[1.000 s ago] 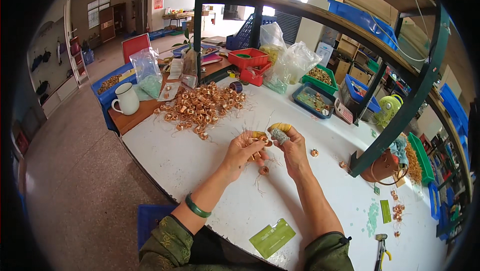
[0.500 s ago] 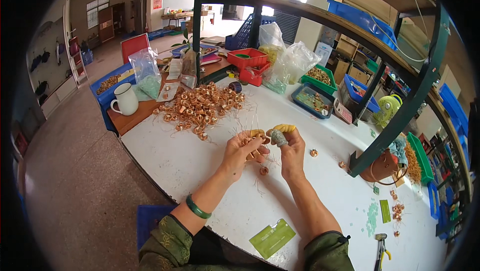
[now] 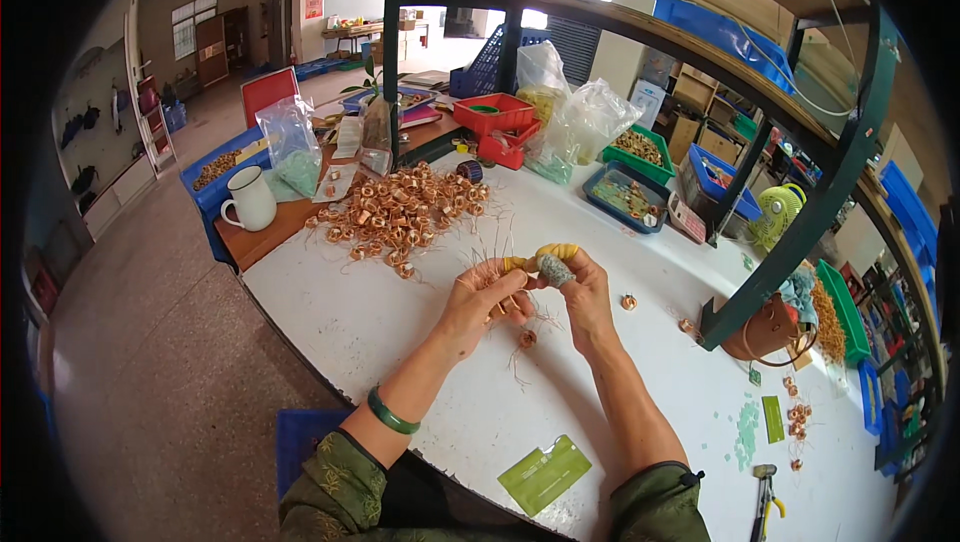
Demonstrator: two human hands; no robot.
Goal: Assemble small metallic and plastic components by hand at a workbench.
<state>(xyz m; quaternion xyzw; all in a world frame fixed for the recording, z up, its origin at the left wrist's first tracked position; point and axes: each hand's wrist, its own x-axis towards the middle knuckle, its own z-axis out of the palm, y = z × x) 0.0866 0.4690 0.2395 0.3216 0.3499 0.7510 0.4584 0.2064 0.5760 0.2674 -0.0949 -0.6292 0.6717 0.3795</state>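
Mug (image 3: 250, 199), white, is sitting far left on a wooden board, with a heap of copper coils (image 3: 400, 212) spreading just right of it. Left hand (image 3: 490, 297) is pinching a small copper coil (image 3: 508, 302), its thin wire leads trailing toward the person. Right hand (image 3: 580, 287) is closing on yellow-handled pliers (image 3: 548, 260), the handles running left-right and touching the left fingertips. Loose coil (image 3: 527, 339) is lying on the white table (image 3: 400, 342) just near of both hands, slightly closer to the left.
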